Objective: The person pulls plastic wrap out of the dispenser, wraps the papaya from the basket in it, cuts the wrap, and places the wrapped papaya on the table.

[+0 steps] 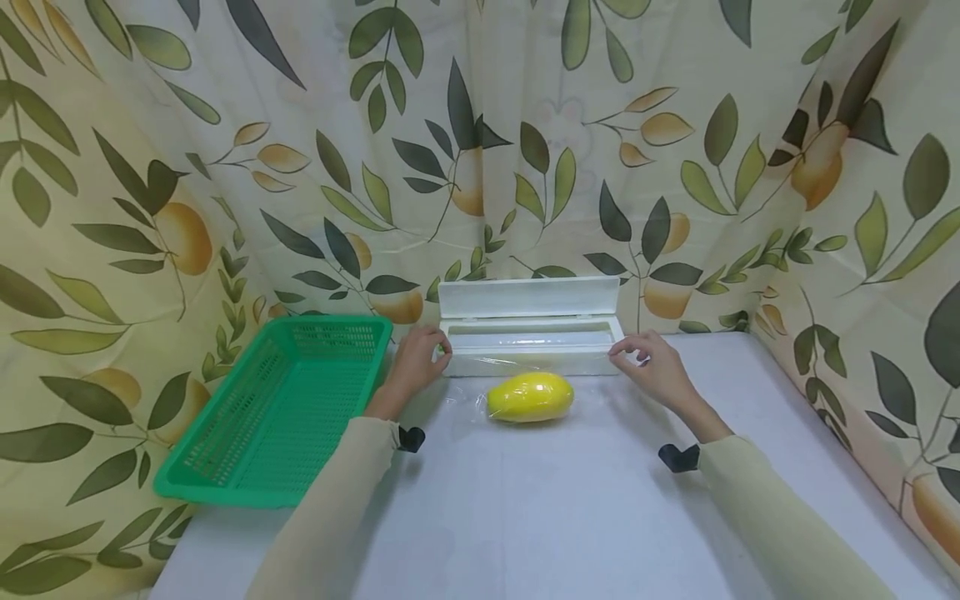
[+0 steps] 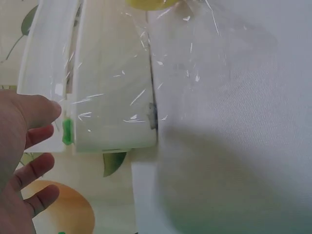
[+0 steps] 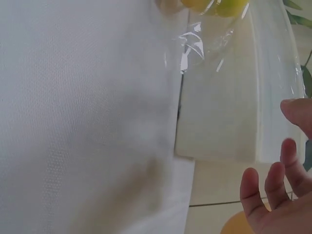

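Left hand and right hand pinched cling film near opposite ends of the white dispenser box, each grip together on it, probably to keep the sheet spread. Lid stood open, likely for roll access. Yellow oblong fruit sat on worktop, just in front; green basket left, apparently out of the way.

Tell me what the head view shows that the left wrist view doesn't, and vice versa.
Only the head view: the green basket and the right hand.
Only the left wrist view: a small dark patch at the lower edge of the white box.
Both: that box, the left hand, clear film and yellow fruit, cropped in the wrist view.
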`<state>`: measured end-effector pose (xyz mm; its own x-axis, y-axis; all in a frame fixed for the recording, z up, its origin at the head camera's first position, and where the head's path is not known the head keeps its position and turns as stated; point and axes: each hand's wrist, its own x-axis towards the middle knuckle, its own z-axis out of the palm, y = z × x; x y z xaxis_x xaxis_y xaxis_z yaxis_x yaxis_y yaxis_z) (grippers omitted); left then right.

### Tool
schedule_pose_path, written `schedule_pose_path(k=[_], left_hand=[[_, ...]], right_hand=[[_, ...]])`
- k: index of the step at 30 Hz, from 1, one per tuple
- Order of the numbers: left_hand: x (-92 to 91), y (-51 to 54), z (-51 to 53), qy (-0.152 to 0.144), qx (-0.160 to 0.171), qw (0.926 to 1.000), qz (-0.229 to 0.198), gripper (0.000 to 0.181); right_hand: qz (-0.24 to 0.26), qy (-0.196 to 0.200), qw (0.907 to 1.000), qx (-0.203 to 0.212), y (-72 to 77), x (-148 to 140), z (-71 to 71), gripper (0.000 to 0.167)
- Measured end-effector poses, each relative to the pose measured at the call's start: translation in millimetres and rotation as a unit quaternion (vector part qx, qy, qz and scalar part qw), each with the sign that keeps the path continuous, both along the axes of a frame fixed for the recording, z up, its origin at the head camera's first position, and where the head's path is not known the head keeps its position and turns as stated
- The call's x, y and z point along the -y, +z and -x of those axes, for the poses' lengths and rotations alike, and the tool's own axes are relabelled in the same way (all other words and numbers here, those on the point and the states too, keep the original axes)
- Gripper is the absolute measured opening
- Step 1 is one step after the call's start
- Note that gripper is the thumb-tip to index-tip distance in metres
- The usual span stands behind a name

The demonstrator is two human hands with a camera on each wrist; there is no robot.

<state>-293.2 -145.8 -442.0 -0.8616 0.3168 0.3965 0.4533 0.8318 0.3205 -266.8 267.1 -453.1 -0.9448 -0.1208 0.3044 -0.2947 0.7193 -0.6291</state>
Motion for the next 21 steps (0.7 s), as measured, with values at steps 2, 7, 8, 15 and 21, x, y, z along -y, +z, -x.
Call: schedule_pose_path(k=[2, 7, 8, 15, 21], left_hand=[[0.7, 0.2, -1.7, -0.005, -0.007, 1.0000, -0.005, 0.003], [1.4, 3.1, -9.8, -0.009, 0.000, 0.9996, -0.026, 0.003], [1.4, 3.4, -11.8, -0.008, 0.005, 0.9995, -0.030, 0.004], [-1.4, 6.6, -25.8, 0.003, 0.017, 0.9986, -0.051, 0.004], [-3.8, 8.6, -36.5, 0.004, 0.000, 0.9976, -0.069, 0.004]], right_hand=[[-0.006, 0.002, 1.0000, 0.001, 0.8, -0.4, -0.7, 0.011], [-0.009, 0.020, 0.9996, 0.018, 4.1, -1.5, -5.0, 0.013], [-0.009, 0.023, 0.9995, 0.022, 4.8, -1.7, -6.3, 0.014], [0.001, 0.044, 0.9979, 0.047, 5.4, -4.5, -11.9, 0.015], [0.007, 0.063, 0.9962, 0.059, 6.9, -6.9, -18.5, 0.016]])
